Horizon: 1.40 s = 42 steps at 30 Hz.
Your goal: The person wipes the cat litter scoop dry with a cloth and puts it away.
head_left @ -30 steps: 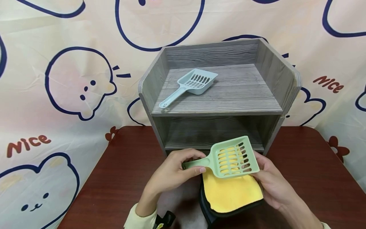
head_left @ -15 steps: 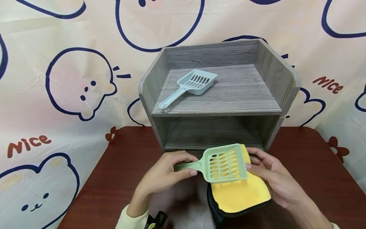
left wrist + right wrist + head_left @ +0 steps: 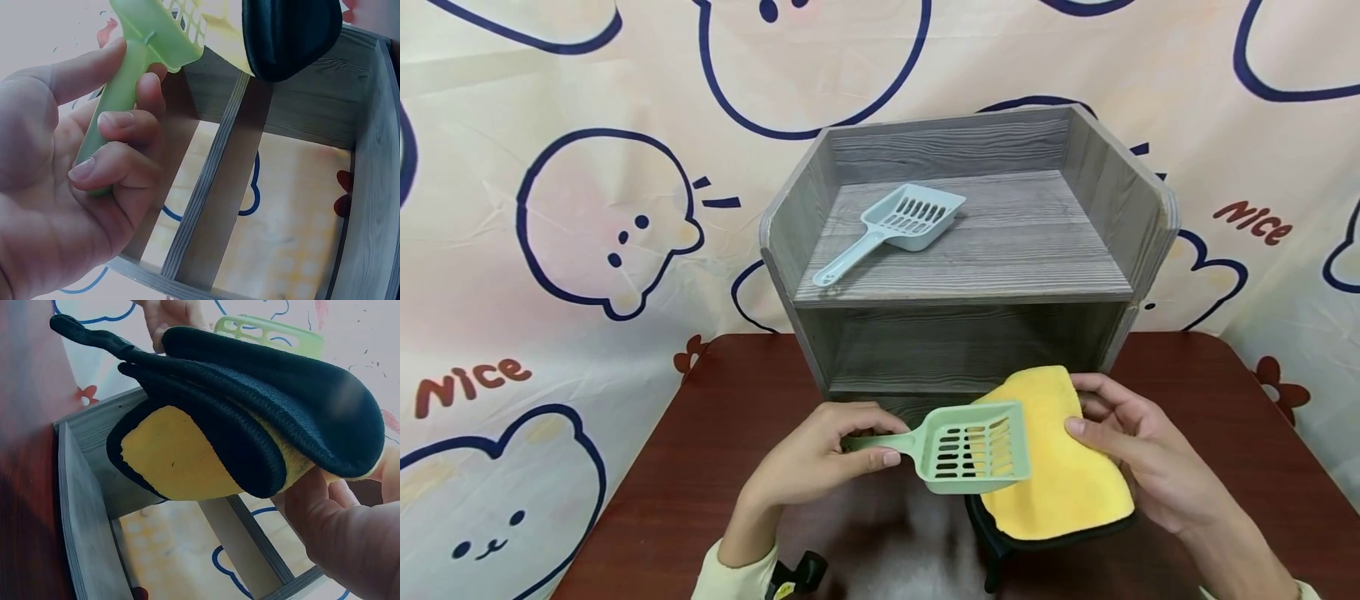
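My left hand (image 3: 808, 458) grips the handle of a light green litter scoop (image 3: 927, 446), its slotted pan pointing right. In the left wrist view, the fingers of that hand curl round the green handle. My right hand (image 3: 1157, 467) pinches a folded cleaning cloth (image 3: 1063, 483), yellow on the visible face with a dark edge. The right wrist view shows the cloth's dark side (image 3: 262, 387) doubled over in folds. In the head view the scoop's pan overlaps the cloth's left part; whether they touch I cannot tell.
Behind the hands stands a grey wood-grain shelf unit (image 3: 1037, 258) on a dark red table (image 3: 700, 467). A pale blue litter scoop (image 3: 886, 230) lies on its upper level, handle toward the front left. A cartoon-printed cloth backdrop (image 3: 625, 358) hangs behind.
The green scoop has moved left and slightly down with my left hand. My right hand has shifted right with the cloth, so more of its yellow face shows beside the scoop.
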Motion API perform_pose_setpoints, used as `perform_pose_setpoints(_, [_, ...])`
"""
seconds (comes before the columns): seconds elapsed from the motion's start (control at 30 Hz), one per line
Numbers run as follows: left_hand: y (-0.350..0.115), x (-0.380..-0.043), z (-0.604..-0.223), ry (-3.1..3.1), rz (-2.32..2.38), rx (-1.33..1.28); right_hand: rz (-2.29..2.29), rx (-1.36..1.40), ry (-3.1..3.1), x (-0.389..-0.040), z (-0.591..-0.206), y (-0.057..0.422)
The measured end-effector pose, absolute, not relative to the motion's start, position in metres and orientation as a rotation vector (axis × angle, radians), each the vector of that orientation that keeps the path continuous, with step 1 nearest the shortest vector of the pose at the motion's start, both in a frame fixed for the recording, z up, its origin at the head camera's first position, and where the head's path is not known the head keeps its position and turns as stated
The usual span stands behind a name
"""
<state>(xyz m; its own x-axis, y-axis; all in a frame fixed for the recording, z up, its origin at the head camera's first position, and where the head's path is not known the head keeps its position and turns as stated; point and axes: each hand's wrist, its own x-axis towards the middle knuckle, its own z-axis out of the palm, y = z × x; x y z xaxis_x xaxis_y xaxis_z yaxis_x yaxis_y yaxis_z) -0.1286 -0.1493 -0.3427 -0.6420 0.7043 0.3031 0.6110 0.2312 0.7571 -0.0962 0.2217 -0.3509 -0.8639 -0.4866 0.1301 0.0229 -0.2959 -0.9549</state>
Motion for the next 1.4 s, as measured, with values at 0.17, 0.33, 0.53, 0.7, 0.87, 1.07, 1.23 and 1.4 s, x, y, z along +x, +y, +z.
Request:
perform_pose_setpoints(0.17, [-0.145, -0.129, -0.344, 2.358, 1.413, 1.269, -2.230, -0.605, 1.602, -0.098, -0.354, 0.219])
perform_pose_setpoints(0.33, [-0.136, -0.128, -0.345, 2.336, 1.456, 1.200, -2.237, -0.625, 1.596, -0.100, -0.356, 0.215])
perform_pose_setpoints(0.53, [-0.122, -0.126, -0.343, 2.329, 1.520, 1.116, -2.236, -0.658, 1.584, -0.101, -0.359, 0.206])
perform_pose_setpoints(0.7, [-0.112, -0.125, -0.343, 2.275, 1.598, 1.130, -2.229, -0.711, 1.585, -0.101, -0.364, 0.198])
perform_pose_setpoints(0.87, [-0.105, -0.124, -0.342, 2.210, 1.634, 1.125, -2.222, -0.688, 1.635, -0.099, -0.367, 0.193])
perform_pose_setpoints(1.07, [-0.106, -0.123, -0.341, 2.215, 1.628, 1.086, -2.215, -0.651, 1.687, -0.098, -0.366, 0.194])
perform_pose_setpoints(1.23, [-0.111, -0.123, -0.346, 2.228, 1.625, 1.131, -2.198, -0.655, 1.693, -0.098, -0.364, 0.197])
perform_pose_setpoints(1.4, [-0.118, -0.124, -0.348, 2.274, 1.583, 1.108, -2.190, -0.654, 1.694, -0.100, -0.362, 0.202])
